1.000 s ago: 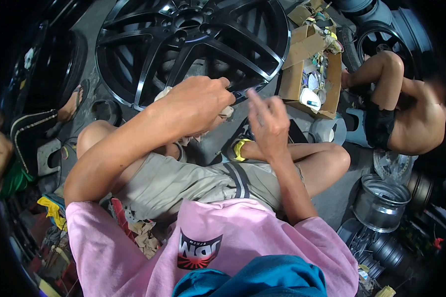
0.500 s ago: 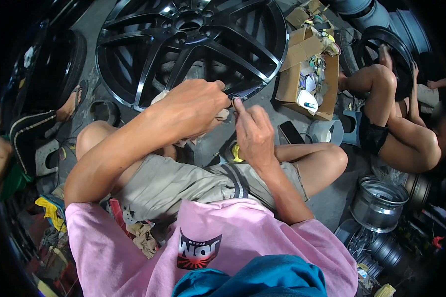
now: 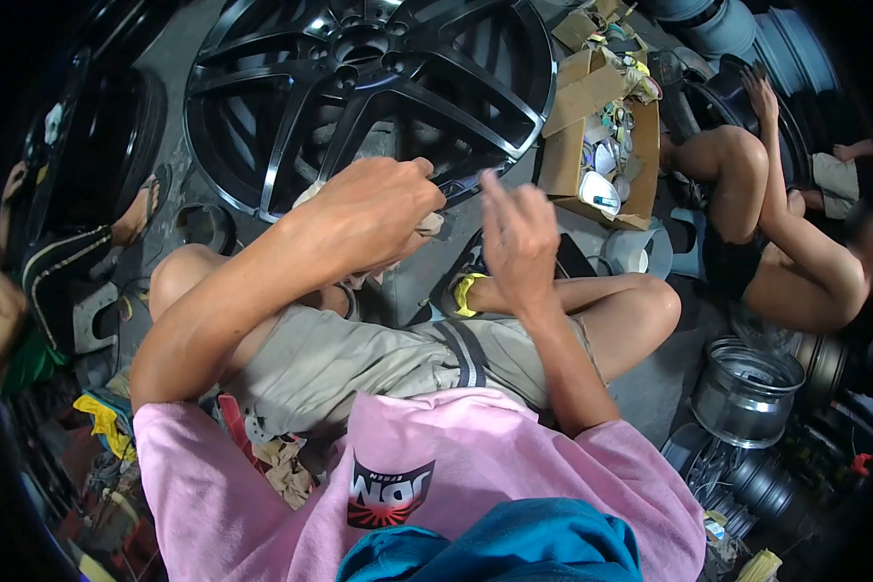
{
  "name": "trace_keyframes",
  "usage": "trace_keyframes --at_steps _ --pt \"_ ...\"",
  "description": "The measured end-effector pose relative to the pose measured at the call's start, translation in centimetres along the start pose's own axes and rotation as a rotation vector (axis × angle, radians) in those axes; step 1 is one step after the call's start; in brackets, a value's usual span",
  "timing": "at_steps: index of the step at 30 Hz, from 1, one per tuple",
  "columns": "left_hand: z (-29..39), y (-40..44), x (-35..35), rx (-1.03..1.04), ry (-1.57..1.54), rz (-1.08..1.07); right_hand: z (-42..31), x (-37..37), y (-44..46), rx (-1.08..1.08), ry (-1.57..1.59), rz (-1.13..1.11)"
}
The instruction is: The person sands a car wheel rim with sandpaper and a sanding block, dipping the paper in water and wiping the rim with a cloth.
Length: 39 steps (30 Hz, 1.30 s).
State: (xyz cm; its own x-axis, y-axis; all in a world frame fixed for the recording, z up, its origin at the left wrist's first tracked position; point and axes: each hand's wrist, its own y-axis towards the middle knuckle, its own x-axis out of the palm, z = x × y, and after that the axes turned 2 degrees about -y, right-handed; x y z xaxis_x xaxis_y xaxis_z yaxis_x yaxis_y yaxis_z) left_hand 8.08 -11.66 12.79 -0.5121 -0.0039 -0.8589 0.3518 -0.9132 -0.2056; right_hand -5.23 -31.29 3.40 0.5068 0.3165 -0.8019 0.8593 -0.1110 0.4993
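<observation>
A large black wheel rim (image 3: 359, 87) with bright-edged spokes lies on the floor in front of my legs. Near its lower edge, my left hand (image 3: 383, 199) is closed around a crumpled pale cloth (image 3: 430, 225), which shows below the fingers. Whatever else that hand holds is hidden. My right hand (image 3: 519, 238) is raised to the right of it, apart from it and from the rim. Its index finger points up, the other fingers are partly curled, and I see nothing held in it. The fingertips are slightly blurred.
A cardboard box (image 3: 567, 175) with tapes and small items stands right of the rim. Beside it is a translucent bucket (image 3: 655, 254). A co-worker (image 3: 786, 223) sits at the right near a dark rim. Another person's foot (image 3: 138, 213) shows left. A silver rim (image 3: 747, 393) sits lower right.
My right hand touched the rim's edge half a second ago and has moved back right, off it. My left hand has barely shifted. The co-worker at the right has raised an arm to the dark rim.
</observation>
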Motion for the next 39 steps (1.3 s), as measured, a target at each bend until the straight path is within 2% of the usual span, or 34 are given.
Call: trace_keyframes --at_steps 3,5,11,13,17,19,21,23,27,30,31,34,35,37,38,39 --pt "-0.1 0.1 -0.3 0.011 -0.005 0.009 -0.2 -0.1 -0.1 -0.022 0.028 -0.018" --pt "0.0 0.0 0.0 0.006 -0.004 -0.014 1.7 -0.3 0.7 0.041 -0.103 0.025" --pt "-0.2 0.0 0.0 0.008 -0.031 0.011 0.4 -0.4 0.2 -0.012 -0.039 0.006" --pt "-0.1 0.2 0.3 -0.006 0.010 0.005 1.8 -0.2 0.7 0.049 -0.120 0.043" --pt "-0.2 0.2 -0.2 0.017 -0.027 0.044 -0.3 -0.2 -0.4 -0.012 -0.023 0.009" --pt "-0.5 0.3 -0.4 0.026 -0.036 0.022 0.5 -0.3 0.1 -0.035 -0.035 0.012" --pt "-0.6 0.1 -1.2 -0.010 -0.046 -0.032 1.8 -0.4 0.7 0.045 -0.117 0.039" --pt "-1.1 0.3 -3.0 -0.038 -0.046 -0.073 1.3 -0.2 0.6 0.003 -0.129 0.042" --pt "-3.0 -0.6 -4.7 -0.288 -0.053 0.099 -4.6 0.9 -1.7 -0.077 0.083 -0.053" --pt "-3.2 -0.5 -6.7 -0.302 -0.032 0.184 -8.0 2.0 -2.2 -0.087 0.240 -0.094" --pt "-3.9 -1.0 -6.6 -0.214 -0.004 0.323 -7.8 1.9 -2.0 -0.086 0.244 -0.090" --pt "-4.9 -1.9 -8.7 -0.302 -0.038 0.411 -4.6 0.5 -1.3 -0.090 0.091 -0.073" --pt "-5.7 -2.5 -8.8 -0.282 -0.013 0.514 -3.0 -0.2 -0.6 -0.097 0.050 -0.057" --pt "-6.5 -3.5 -9.7 -0.401 -0.106 0.574 -0.8 -1.6 0.7 -0.109 0.012 -0.049" --pt "-7.7 -3.9 -10.0 -0.319 -0.032 0.633 -0.1 -2.3 1.3 -0.189 -0.010 -0.130" --pt "-7.2 -3.8 -10.5 -0.324 -0.034 0.637 0.4 -2.7 2.1 -0.270 -0.032 -0.210"
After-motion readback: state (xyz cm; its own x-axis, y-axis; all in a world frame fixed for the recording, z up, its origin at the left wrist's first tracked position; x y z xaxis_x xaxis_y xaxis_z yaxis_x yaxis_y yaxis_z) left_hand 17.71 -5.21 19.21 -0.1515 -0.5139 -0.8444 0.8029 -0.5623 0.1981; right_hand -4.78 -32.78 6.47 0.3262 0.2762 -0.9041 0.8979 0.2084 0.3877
